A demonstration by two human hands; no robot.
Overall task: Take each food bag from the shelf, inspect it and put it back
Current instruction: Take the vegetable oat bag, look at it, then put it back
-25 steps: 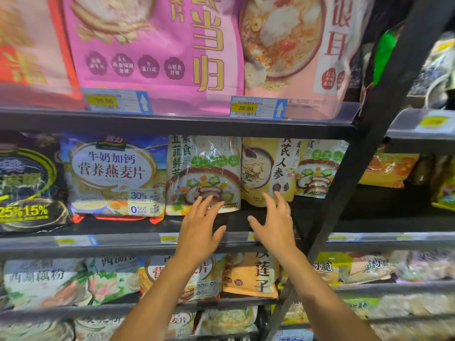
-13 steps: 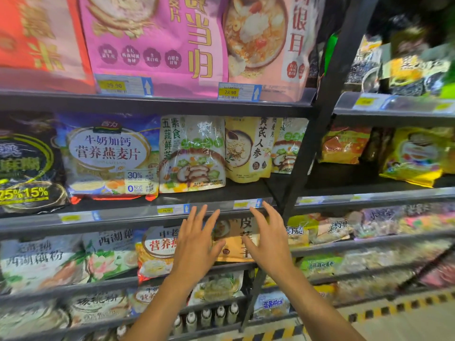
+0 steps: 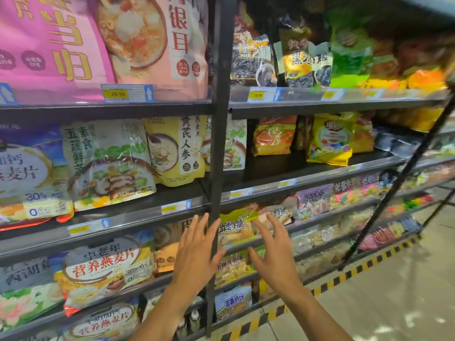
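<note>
Dark metal shelving point(image 3: 157, 219) packed with printed food bags fills the head view, split by a black upright post point(image 3: 219, 143) that serves as landmark. Just left of the post on the middle shelf stands a yellow bag point(image 3: 176, 150) reading 黄芪人参, with a pale mushroom-bowl bag point(image 3: 108, 161) reading 素食 further left and a price tag point(image 3: 126, 93) showing 28.90 above. Two hands are raised empty with fingers spread, the left hand point(image 3: 197, 254) over the post's lower part, the right hand point(image 3: 275, 257) just right of it.
</note>
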